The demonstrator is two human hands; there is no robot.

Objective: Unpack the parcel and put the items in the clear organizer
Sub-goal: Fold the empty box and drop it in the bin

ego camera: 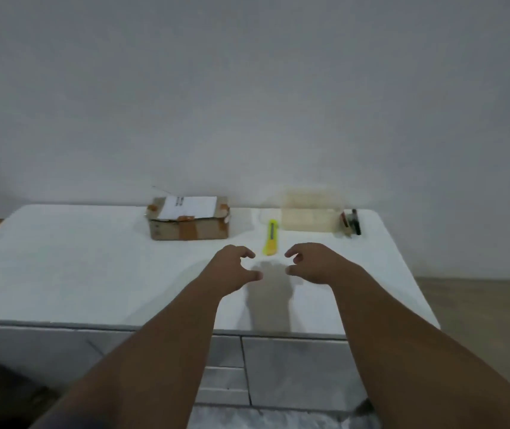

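A taped brown cardboard parcel with a white label lies closed at the back of the white table. To its right lies a yellow utility knife, and beyond that stands the clear organizer against the wall. My left hand and my right hand hover side by side over the table's middle, just in front of the knife. Both hold nothing, fingers curled and apart.
A few small dark items stand at the organizer's right side, near the table's back right corner. A plain wall rises right behind the table. Wooden floor shows to the right, and white drawer fronts sit under the near edge.
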